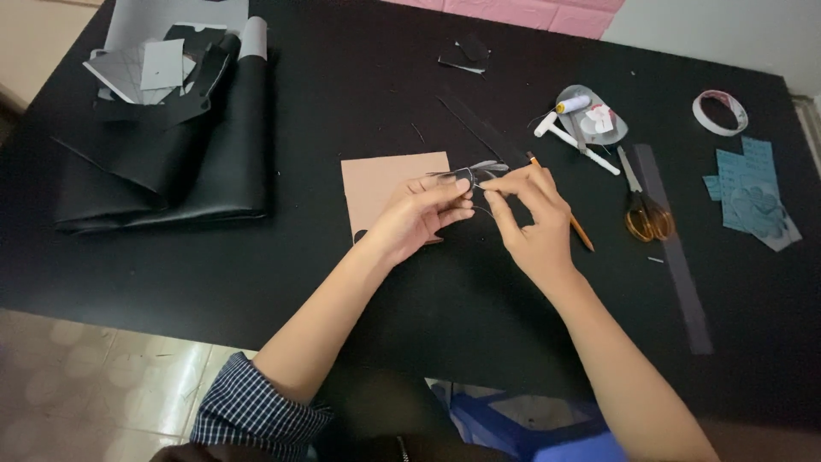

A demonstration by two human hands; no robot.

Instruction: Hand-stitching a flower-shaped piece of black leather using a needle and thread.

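Centrally, both hands met above counter (pixel 359 103). Left hand (pixel 419 214) pinched small dark piece (pixel 469 174) between thumb and fingers, closed on it. Right hand (pixel 530 218) also pinched closed at piece's right edge; what it gripped too small to tell. Piece's long axis ran left-right, between both hands, equally near each. Tan card (pixel 385 184) lay beneath left hand. Pencil (pixel 581 233) just behind right hand; scissors (pixel 641 205) farther right. Black folded sheet (pixel 171 171) well apart, left. Nothing obstructed.
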